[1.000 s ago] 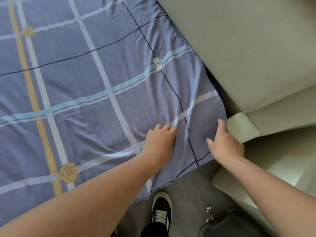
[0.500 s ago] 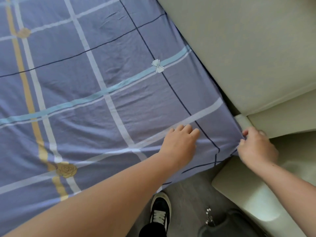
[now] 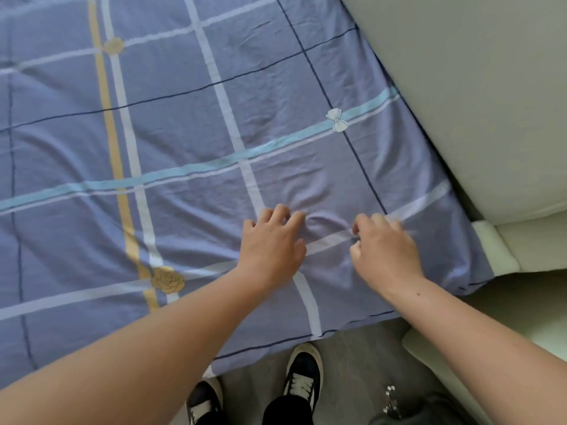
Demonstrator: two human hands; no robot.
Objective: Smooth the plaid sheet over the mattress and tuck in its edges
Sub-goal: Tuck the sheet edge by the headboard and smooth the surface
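Head view: the plaid sheet was spread across the bed and covered the mattress entirely, so the mattress itself was not seen. The left grip was laid on the cloth near the bed's corner, fingers spread and bent at the tips, with nothing held. It was judged to be placed there to pin the fabric. The right grip was set just beside it, fingers curled and blurred; whether a fold was pinched could not be told. Between the two a small pucker was raised, with creases radiating from it, which suggested that slack was being gathered or pressed flat at that spot. The near edge hung loose and untucked above the grey floor, just beyond a shoe. The sheet's corner was draped beside the cream upholstered frame. Smoothing was judged to be in hand, and tucking not yet done.
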